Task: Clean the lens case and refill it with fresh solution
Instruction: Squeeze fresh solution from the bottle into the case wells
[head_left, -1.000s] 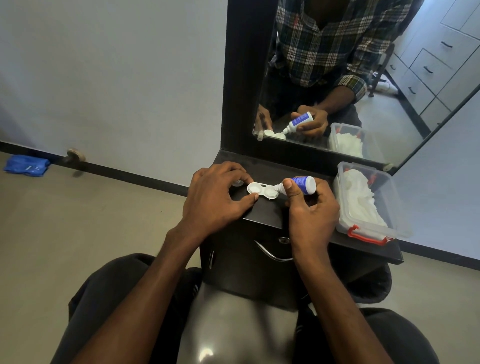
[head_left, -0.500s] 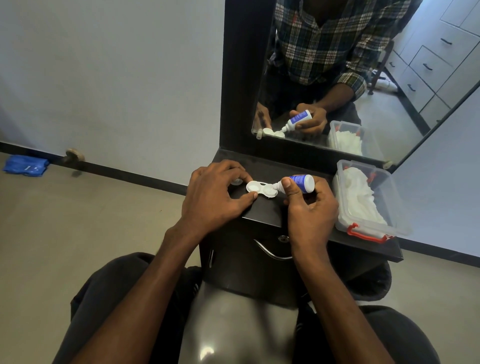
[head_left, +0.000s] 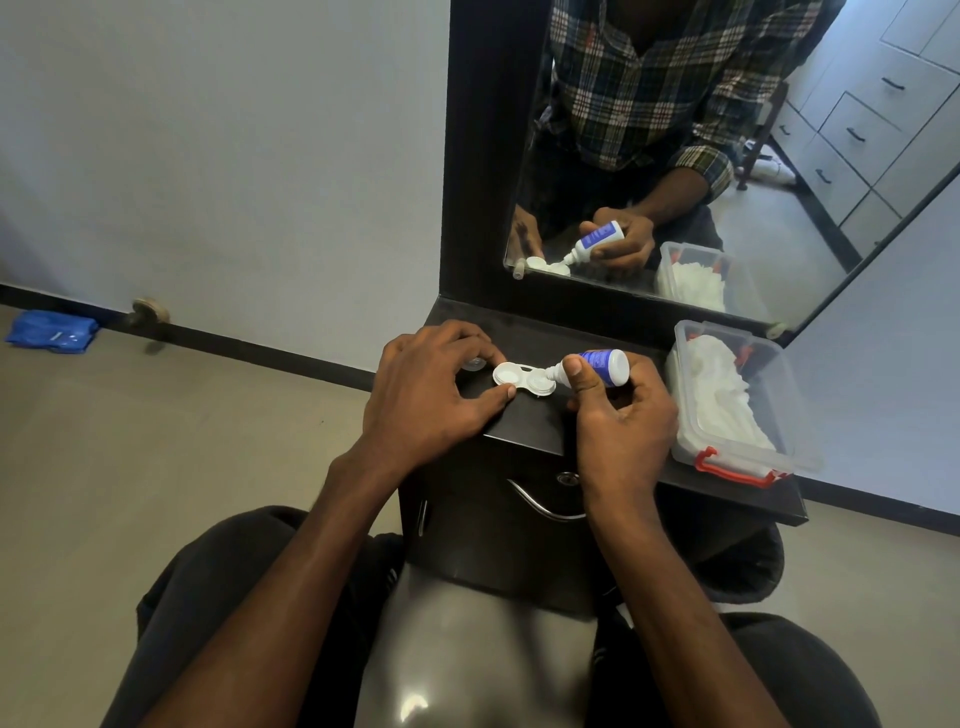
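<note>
Two hands are working at the dark counter (head_left: 524, 421). Your left hand (head_left: 426, 395) is pinching the left end of the white lens case (head_left: 522, 379) between thumb and forefinger, pinning it flat on the counter with both wells uncovered. A small clear cap (head_left: 474, 364) is lying just behind those fingers. Your right hand (head_left: 621, 415) is gripping the solution bottle (head_left: 597, 366), fingers curled round it, tipping it so the nozzle is pointing into the right well. Farther right, a clear box (head_left: 737, 457) with red latches is holding white material.
</note>
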